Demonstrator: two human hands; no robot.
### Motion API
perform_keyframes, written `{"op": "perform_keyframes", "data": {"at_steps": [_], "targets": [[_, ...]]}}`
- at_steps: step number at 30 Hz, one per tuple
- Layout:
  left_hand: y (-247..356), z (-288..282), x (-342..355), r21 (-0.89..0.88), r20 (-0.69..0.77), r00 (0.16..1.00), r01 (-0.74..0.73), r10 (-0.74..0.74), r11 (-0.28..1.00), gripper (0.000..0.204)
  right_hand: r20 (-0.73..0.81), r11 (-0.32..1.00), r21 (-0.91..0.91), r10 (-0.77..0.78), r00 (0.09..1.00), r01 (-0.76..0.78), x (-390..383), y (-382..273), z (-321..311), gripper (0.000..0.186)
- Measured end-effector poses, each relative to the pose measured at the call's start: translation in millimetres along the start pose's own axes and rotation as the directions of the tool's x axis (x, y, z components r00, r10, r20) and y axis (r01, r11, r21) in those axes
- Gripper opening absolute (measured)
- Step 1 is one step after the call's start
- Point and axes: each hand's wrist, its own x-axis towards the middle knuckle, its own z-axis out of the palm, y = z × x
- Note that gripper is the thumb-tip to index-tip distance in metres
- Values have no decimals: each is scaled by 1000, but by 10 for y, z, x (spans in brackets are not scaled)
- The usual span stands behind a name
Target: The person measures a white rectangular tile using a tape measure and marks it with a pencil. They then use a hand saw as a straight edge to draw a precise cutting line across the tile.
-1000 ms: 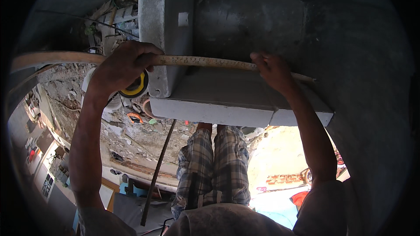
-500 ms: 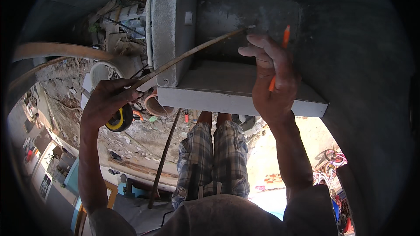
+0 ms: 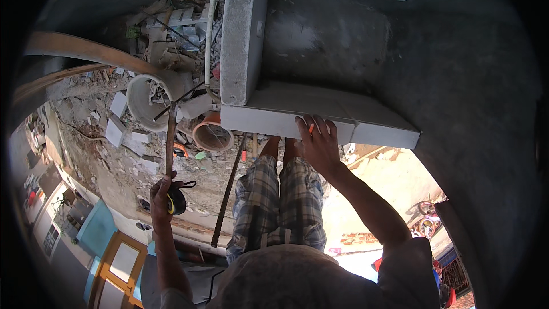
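Rough ground (image 3: 98, 163) (strewn with rubble (image 3: 150, 166)), pale bucket (image 3: 131, 103), orange pot (image 3: 213, 118), white blocks (image 3: 115, 131)

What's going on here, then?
A person is measuring by hand around some blockwork. Their left hand grips a black and yellow tape measure, with a strip of its blade drawn out and pointing away from them. Their right hand is at the front edge of the pale block ledge, a slim orange stick showing between its fingers. At this moment the blade is not laid along the ledge. A white bucket stands among the rubble.
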Motion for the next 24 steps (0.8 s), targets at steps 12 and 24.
{"op": "perform_keyframes", "data": {"at_steps": [12, 24], "targets": [[-1624, -358, -296, -73, 25, 969, 249, -248, 966, 55, 134, 967, -252, 11, 991, 23, 189, 34, 380, 76], [-1966, -586, -454, 224, 51, 977, 190, -206, 956, 61, 241, 994, -35, 112, 964, -107, 240, -183, -189, 86]]}}
